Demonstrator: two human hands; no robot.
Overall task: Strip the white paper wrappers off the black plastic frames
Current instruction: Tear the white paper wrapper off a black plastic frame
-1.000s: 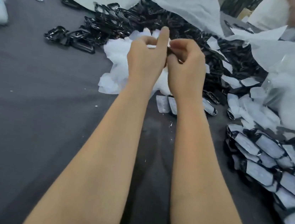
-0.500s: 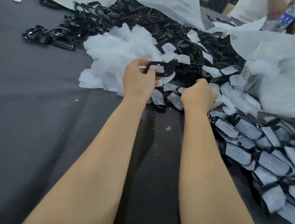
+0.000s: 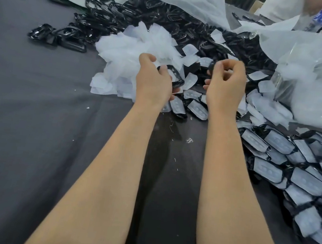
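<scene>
One black frame (image 3: 177, 76) gripped in left hand (image 3: 153, 80) — right hand (image 3: 226, 85) curled, contents unclear

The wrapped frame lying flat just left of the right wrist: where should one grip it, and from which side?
Probably pinch the wrapped frame across the black rim at its left end, coming from above: it lies flat, and paper covers its middle.

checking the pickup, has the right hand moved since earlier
Yes: the right hand has lifted off the wrapped frames, up toward the heap of bare black frames.
</scene>
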